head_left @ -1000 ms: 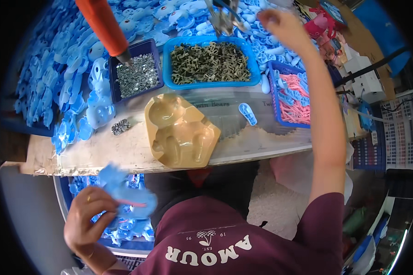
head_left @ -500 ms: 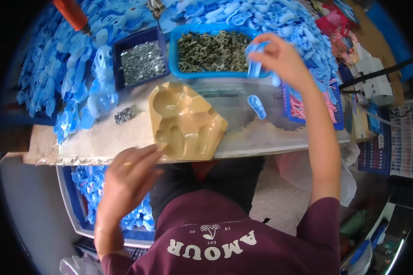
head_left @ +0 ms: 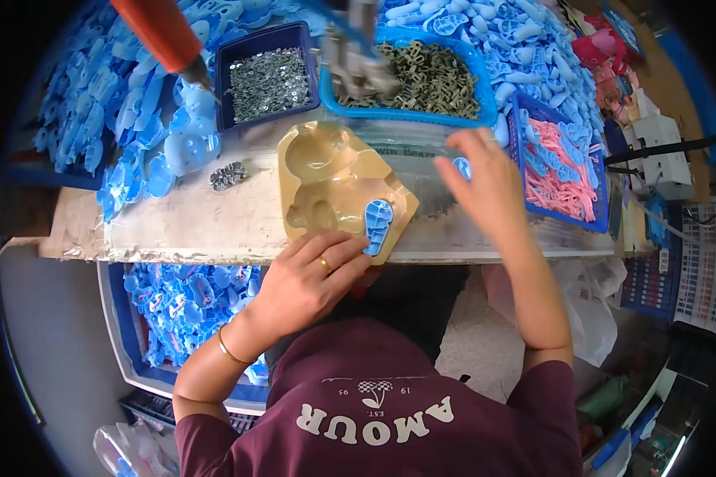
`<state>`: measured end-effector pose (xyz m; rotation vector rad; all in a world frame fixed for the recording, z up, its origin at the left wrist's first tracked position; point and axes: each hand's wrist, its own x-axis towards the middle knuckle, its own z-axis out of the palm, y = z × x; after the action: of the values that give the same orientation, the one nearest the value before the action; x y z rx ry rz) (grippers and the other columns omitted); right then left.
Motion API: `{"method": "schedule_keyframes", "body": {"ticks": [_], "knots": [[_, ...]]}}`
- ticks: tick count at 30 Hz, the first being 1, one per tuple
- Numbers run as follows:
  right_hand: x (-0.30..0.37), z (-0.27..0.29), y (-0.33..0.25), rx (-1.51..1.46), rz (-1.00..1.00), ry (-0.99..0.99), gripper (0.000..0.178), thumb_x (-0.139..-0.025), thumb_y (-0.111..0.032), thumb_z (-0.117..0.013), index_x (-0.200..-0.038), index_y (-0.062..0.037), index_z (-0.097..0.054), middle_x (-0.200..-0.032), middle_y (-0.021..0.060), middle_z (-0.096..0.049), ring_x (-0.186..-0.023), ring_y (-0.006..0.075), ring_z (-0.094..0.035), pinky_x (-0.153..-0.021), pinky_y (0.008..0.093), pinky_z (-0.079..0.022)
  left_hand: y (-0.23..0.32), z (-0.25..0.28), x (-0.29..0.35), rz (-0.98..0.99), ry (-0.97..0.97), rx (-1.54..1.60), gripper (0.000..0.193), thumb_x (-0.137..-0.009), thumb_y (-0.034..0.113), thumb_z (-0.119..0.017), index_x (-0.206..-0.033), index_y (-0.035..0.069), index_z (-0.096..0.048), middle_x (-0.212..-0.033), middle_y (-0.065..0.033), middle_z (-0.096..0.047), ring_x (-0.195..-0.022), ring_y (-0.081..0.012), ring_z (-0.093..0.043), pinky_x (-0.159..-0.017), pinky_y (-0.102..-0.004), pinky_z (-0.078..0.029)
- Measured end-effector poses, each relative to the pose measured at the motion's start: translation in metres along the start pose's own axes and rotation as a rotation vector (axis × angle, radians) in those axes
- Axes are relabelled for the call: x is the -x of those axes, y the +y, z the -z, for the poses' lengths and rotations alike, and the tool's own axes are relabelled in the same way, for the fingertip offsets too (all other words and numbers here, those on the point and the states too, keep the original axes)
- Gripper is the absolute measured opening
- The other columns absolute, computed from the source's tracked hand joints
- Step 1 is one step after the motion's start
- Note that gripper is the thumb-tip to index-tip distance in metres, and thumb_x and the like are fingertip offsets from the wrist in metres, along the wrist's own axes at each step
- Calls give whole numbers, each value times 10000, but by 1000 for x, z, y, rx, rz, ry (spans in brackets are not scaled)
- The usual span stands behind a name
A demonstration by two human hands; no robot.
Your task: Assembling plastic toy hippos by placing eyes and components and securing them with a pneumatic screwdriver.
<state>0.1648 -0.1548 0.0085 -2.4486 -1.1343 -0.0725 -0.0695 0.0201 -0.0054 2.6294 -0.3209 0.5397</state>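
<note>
A tan moulded tray point(head_left: 318, 195) with rounded hollows lies at the table's near edge. In its right-hand hollow sits a ribbed blue plastic leg-shaped piece point(head_left: 379, 222). My left hand point(head_left: 310, 274) rests over the tray's near edge, fingers stretched out, the fingertips by the lower end of that piece. To the right, my right hand point(head_left: 485, 175) hovers low over the table with thumb and fingers apart. Between them shows a second blue piece point(head_left: 462, 167), partly hidden by the hand. A small heap of metal bits point(head_left: 228, 176) lies left of the tray.
Behind stand a dark blue bin of silvery pieces point(head_left: 305, 102) and a light blue tub of metal clips point(head_left: 485, 111). A basket point(head_left: 561, 215) holds pink and blue parts. An orange tool point(head_left: 163, 36) and a blurred metal tool point(head_left: 358, 63) hang above. Blue parts surround them.
A blue piece now lies in the tray's hollow; my right hand held one before. That hand has come down toward the second piece. My left hand has moved right onto the tray. The view has shifted.
</note>
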Motion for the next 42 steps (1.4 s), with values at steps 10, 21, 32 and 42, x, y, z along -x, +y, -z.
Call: {"method": "schedule_keyframes", "body": {"ticks": [10,21,32,42], "knots": [[11,42,-15,-735,-345,-525,249,-875,-67,-779,-1045,-40,-600,-908,25,-627,-663,88,-608,-563,233,-459,-70,53,24,357,385,-569,371,-880,136,-727,-1230,37,-655,-1269,-122,-660,-1183,-322,-596,-1038,-451,-449],[-11,-52,-90,-432,324,-289,259,-815,-192,-861,-935,-14,-717,-809,55,-679,-623,127,-629,-550,297,-464,-142,59,41,729,876,486,304,-1048,295,-628,-1073,-8,-634,-895,-4,-653,-794,-93,-573,-764,-256,-487],[-6,-13,-61,-577,90,-108,161,-917,-159,-767,-975,-10,-747,-825,20,-716,-615,58,-570,-560,245,-453,-41,71,33,337,424,91,230,-920,217,-731,-1036,72,-596,-955,-60,-636,-831,-175,-618,-714,-342,-506],[3,3,-36,-619,-164,-53,181,-985,-198,-703,-1001,-26,-753,-829,-10,-702,-627,22,-516,-554,200,-399,-2,-20,-47,30,-19,-207,429,-776,412,-790,-1028,105,-628,-955,-33,-631,-848,-217,-617,-689,-343,-515]]}}
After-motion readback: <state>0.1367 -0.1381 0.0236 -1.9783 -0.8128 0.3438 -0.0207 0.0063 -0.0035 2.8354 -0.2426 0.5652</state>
